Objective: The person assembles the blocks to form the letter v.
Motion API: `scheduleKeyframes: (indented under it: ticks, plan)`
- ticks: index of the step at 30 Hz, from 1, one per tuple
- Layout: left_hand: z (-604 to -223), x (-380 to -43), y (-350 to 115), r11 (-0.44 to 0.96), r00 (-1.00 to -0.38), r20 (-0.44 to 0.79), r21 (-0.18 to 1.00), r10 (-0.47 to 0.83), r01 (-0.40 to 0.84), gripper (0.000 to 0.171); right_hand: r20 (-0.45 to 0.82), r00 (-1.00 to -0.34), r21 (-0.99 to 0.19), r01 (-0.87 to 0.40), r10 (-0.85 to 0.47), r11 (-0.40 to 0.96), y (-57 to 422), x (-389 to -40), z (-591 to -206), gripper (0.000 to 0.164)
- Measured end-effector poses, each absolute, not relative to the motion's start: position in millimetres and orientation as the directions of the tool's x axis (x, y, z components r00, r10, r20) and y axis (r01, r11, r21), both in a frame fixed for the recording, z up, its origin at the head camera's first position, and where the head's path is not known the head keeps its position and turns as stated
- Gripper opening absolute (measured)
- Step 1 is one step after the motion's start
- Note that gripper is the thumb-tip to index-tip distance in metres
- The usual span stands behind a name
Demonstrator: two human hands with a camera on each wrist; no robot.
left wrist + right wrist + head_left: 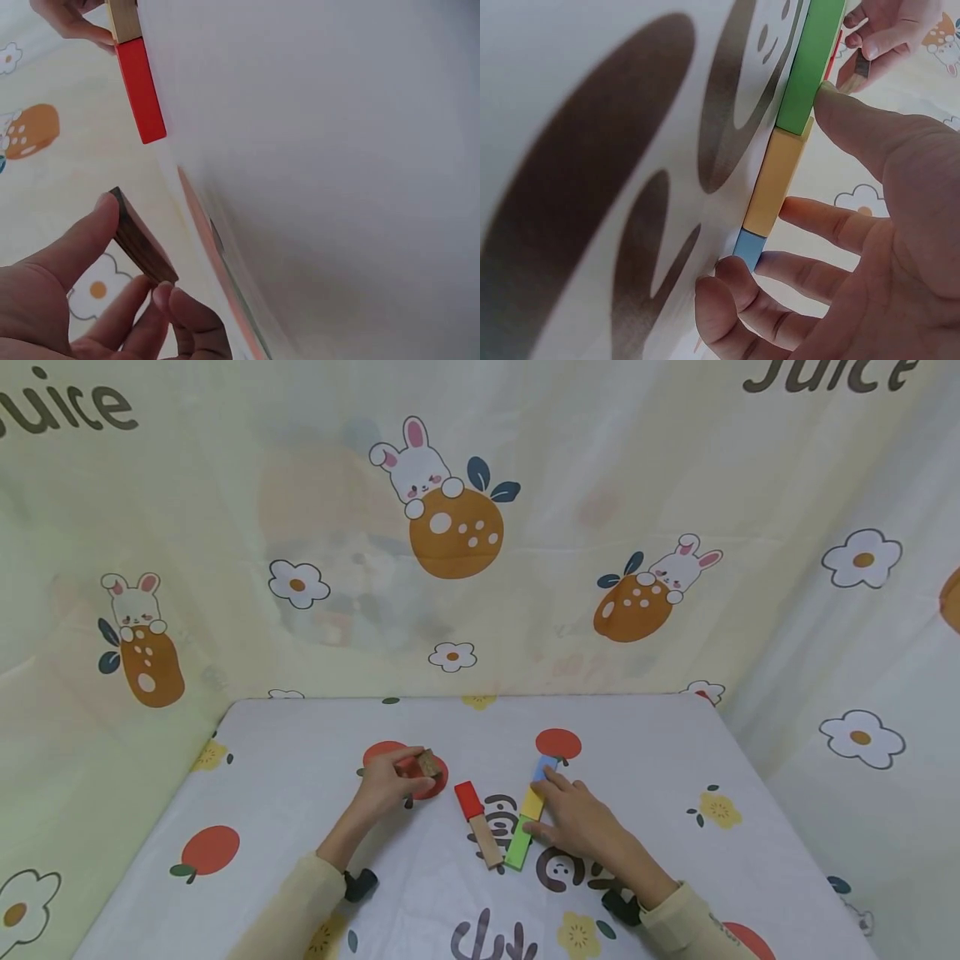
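My left hand (384,787) pinches a small brown wooden block (428,764) between thumb and fingertips, held up at the left of the other blocks. In the left wrist view this block (144,241) shows a dark, striped edge. My right hand (581,818) lies along a row made of a green block (517,847), a yellow block (532,805) and a blue block (545,766), joined end to end. Its thumb is at the green block and its extended fingers touch the yellow and blue ones. Between the hands, a red block (468,799) meets a plain wooden block (486,842) end to end.
The two rows slant toward each other, nearly meeting at their near ends. They lie on a white tablecloth (420,893) printed with fruit, flowers and lettering. A cream curtain with rabbit prints (457,535) hangs behind the table. Dark wrist devices (361,885) sit by both cuffs.
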State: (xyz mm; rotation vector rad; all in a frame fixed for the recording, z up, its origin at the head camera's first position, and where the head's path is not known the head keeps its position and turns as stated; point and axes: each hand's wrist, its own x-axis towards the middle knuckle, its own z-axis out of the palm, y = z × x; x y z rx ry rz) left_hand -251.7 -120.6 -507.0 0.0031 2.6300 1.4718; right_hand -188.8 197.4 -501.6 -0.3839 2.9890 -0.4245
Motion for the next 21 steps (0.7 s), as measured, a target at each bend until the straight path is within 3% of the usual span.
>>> scheduleKeyframes:
  ticks: [21]
  plan:
    - [-508.2, -256.0, -97.4, 0.574, -0.992, -0.114, 0.816, 0.053, -0.063, 0.056, -0.073, -0.965, -0.297, -0.221, -0.253, 0.929, 196.9, -188.3, -500.4, 0.073]
